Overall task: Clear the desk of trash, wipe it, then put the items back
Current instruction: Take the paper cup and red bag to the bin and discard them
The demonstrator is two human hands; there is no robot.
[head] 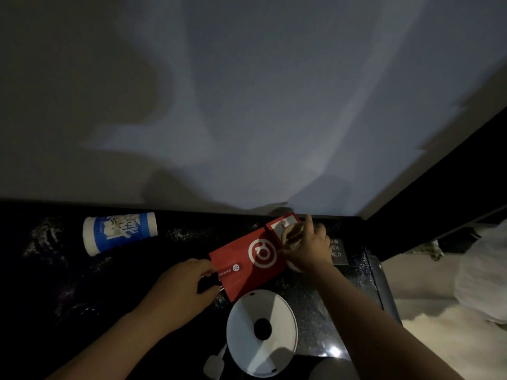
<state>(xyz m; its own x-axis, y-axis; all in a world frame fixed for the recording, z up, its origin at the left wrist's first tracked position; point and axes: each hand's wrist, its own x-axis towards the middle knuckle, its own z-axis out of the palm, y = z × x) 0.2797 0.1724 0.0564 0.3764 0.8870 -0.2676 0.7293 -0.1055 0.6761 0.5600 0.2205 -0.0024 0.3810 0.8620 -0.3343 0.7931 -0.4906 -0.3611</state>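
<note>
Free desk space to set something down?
Bare desk left of the left hand, below the tipped cup, though dim; the gap between cup and red bag. Crowded right: right hand with pale wad at the bag, white disc, sign.

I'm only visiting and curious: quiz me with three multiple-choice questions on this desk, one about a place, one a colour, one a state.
1. Where is the blue and white cup, seen from the red package?
A) to its left B) to its right C) on top of it
2. What colour is the round disc with the dark hole?
A) green B) white C) yellow
3. How is the cup placed?
A) upright B) upside down C) lying on its side

Answers: 1 A, the cup is far left by the wall; 2 B, the disc is plainly white; 3 C, the cup's side rests on the desk.
</note>
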